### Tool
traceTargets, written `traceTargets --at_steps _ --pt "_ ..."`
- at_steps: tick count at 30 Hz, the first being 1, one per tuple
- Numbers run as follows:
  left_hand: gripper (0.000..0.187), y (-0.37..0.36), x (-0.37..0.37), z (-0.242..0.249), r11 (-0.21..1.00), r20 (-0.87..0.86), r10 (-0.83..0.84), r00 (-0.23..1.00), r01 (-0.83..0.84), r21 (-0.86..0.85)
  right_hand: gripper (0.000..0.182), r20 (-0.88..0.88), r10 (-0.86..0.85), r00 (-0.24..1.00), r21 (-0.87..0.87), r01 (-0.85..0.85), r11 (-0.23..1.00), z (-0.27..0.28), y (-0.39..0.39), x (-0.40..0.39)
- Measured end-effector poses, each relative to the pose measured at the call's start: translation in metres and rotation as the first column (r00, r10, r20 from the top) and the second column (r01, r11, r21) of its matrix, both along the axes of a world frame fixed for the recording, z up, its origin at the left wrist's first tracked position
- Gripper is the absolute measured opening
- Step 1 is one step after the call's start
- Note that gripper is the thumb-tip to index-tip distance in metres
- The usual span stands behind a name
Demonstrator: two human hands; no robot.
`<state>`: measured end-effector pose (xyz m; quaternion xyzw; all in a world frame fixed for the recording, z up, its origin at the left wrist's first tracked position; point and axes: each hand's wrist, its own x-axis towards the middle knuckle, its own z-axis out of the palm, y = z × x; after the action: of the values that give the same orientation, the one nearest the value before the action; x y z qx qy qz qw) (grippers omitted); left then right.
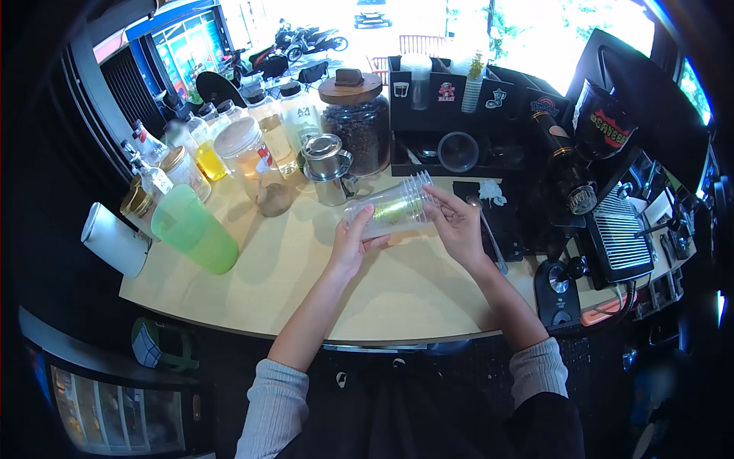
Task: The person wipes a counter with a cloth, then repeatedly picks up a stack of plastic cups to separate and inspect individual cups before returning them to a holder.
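Note:
A stack of clear plastic cups [394,206] lies sideways in the air above the pale wooden counter [306,291]. My left hand [353,241] grips the stack's closed bottom end from below. My right hand [456,222] holds the open rim end, fingers curled around the outermost cup. Both forearms reach up from grey sleeves at the bottom of the view.
Left of my hands stand a green plastic pitcher [195,229], a white roll [115,239], several bottles and jars, a metal pot [330,172] and a big jar of coffee beans [358,126]. Right: a black organiser [459,99], a grinder [592,145], a drip tray [619,237].

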<state>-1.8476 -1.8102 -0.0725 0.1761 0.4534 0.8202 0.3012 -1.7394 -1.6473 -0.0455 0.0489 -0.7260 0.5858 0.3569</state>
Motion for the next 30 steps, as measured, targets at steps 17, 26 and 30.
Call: traceTargets --at_steps 17,26,30 --pt "0.044 0.011 0.011 0.0 0.997 -0.137 0.027 0.99 -0.036 -0.063 0.034 -0.034 -0.01 0.999 -0.152 0.005 0.988 -0.01 0.001 0.002" --pt "0.042 0.007 0.004 -0.003 0.997 -0.17 -0.041 0.985 0.028 -0.076 0.032 -0.039 -0.021 0.999 -0.175 0.014 0.984 -0.009 0.001 0.008" --pt "0.042 0.007 0.007 -0.002 0.996 -0.189 -0.014 0.982 -0.003 -0.088 0.032 -0.071 -0.021 0.997 -0.189 0.007 0.982 -0.008 -0.001 0.008"
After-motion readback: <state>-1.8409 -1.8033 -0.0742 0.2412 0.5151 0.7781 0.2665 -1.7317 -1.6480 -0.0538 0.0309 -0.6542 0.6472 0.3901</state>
